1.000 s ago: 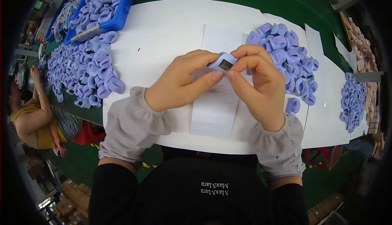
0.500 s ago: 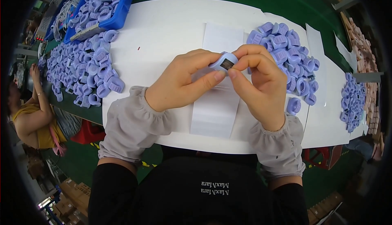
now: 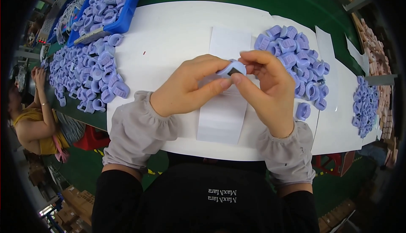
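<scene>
Over the middle of the white-covered table I hold a small lavender ring-shaped device with a dark screen (image 3: 234,67). My left hand (image 3: 190,83) pinches its left end between thumb and index finger. Its screen faces up and toward me. At the right end is my right hand (image 3: 270,87), with the index finger lifted off and fingers apart. The right thumb tip lies at the lower edge of the device; whether it presses there I cannot tell. The other right fingers curl behind, partly hidden. Beneath my hands lies a white paper strip (image 3: 222,121).
A heap of similar lavender devices (image 3: 302,59) lies right of my hands, with a single one near its front. More are piled at the left (image 3: 86,72), below a filled blue bin (image 3: 127,15). Another pile (image 3: 365,106) sits far right. A person (image 3: 36,121) sits at the left.
The right index finger has lifted off the device and the right hand has loosened. The device has tilted a little in my left hand, which keeps its pinch.
</scene>
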`<state>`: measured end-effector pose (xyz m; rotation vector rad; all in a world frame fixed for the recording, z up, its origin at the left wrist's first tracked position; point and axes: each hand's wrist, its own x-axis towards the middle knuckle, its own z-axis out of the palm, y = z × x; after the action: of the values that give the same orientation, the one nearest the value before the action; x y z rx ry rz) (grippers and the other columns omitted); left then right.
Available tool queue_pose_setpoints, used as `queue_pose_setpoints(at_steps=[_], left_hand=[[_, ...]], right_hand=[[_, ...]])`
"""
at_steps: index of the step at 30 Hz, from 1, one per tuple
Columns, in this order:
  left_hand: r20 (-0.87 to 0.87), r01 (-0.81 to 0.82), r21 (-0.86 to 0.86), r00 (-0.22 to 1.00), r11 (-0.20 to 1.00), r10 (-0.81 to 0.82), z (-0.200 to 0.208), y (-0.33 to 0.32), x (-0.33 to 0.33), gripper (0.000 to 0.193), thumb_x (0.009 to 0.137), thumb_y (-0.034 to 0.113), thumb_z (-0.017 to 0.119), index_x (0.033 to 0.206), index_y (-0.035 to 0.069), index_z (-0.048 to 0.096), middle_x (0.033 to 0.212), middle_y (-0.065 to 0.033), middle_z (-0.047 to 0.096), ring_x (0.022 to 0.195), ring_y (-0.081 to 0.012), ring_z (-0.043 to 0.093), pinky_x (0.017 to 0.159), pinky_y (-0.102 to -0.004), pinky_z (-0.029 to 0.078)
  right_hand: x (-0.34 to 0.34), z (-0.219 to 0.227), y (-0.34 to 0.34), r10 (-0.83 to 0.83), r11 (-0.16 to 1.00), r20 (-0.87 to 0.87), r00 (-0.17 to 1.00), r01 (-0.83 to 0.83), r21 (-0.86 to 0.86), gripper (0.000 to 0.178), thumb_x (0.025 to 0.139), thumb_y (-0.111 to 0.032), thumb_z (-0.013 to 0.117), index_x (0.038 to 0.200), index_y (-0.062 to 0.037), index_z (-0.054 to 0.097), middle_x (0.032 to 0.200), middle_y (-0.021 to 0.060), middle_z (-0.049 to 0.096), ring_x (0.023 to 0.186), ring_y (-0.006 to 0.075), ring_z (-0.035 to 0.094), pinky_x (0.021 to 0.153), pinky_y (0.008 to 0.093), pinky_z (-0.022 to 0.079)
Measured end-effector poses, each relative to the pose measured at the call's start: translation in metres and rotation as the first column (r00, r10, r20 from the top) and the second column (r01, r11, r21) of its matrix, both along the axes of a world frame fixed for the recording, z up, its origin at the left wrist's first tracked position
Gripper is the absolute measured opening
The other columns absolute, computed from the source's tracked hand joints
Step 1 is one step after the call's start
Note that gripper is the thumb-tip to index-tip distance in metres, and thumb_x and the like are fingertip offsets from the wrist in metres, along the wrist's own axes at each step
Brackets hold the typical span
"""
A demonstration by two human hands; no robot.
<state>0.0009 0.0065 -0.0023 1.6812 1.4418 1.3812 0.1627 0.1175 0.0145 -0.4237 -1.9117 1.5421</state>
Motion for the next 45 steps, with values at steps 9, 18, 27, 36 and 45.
queue_pose_setpoints(at_steps=[9,18,27,36,45], left_hand=[[0.015,-0.052,-0.147,0.998,0.988,0.055,0.026,-0.009,0.016,0.026,0.084,0.011,0.067,0.107,0.000,0.058,0.101,-0.0134,0.063,0.094,-0.0266,0.060,0.083,-0.0345,0.046],[-0.838,-0.761,0.369,-0.025,0.533,0.544,0.025,-0.119,-0.135,0.019,0.076,0.020,0.073,0.089,0.008,0.066,0.087,-0.0109,0.062,0.081,-0.0356,0.057,0.070,-0.0468,0.044],[-0.008,-0.482,-0.261,0.868,0.836,0.497,0.056,-0.047,-0.081,0.017,0.092,0.018,0.064,0.096,0.002,0.065,0.085,-0.0003,0.063,0.070,-0.0073,0.054,0.064,-0.0205,0.043],[-0.158,-0.085,-0.040,0.984,0.996,0.077,0.034,0.007,-0.004,0.013,0.091,0.011,0.060,0.099,0.000,0.057,0.088,-0.0055,0.060,0.080,-0.0139,0.057,0.077,-0.0278,0.046],[0.494,0.076,-0.161,0.869,0.984,0.014,0.013,0.007,0.016,0.033,0.098,0.016,0.051,0.125,-0.002,0.051,0.113,-0.0071,0.059,0.098,-0.0124,0.055,0.087,-0.0278,0.046]], right_hand=[[0.015,0.010,0.003,0.004,0.986,0.066,0.998,-0.015,0.167,0.027,0.083,0.001,0.065,0.110,0.0024,0.063,0.102,0.0069,0.061,0.089,0.0140,0.056,0.082,0.0254,0.045],[0.073,0.021,0.061,-0.706,0.477,-0.034,0.707,0.511,0.715,0.030,0.083,-0.007,0.069,0.112,0.0000,0.062,0.108,0.0111,0.062,0.099,0.0216,0.057,0.088,0.0321,0.043],[0.010,0.035,0.012,-0.007,0.912,0.126,0.992,-0.046,0.407,0.016,0.091,-0.004,0.058,0.104,0.0009,0.065,0.097,0.0103,0.065,0.086,0.0175,0.059,0.076,0.0261,0.045],[0.000,-0.005,-0.003,0.238,0.907,-0.026,0.971,-0.232,-0.351,0.049,0.104,-0.035,0.036,0.129,0.0047,0.049,0.125,0.0115,0.055,0.110,0.0199,0.054,0.093,0.0339,0.042],[-0.001,-0.005,0.001,0.128,0.991,-0.049,0.991,-0.126,0.044,0.045,0.096,-0.008,0.051,0.139,0.0016,0.040,0.134,0.0125,0.051,0.117,0.0198,0.051,0.100,0.0343,0.040]])
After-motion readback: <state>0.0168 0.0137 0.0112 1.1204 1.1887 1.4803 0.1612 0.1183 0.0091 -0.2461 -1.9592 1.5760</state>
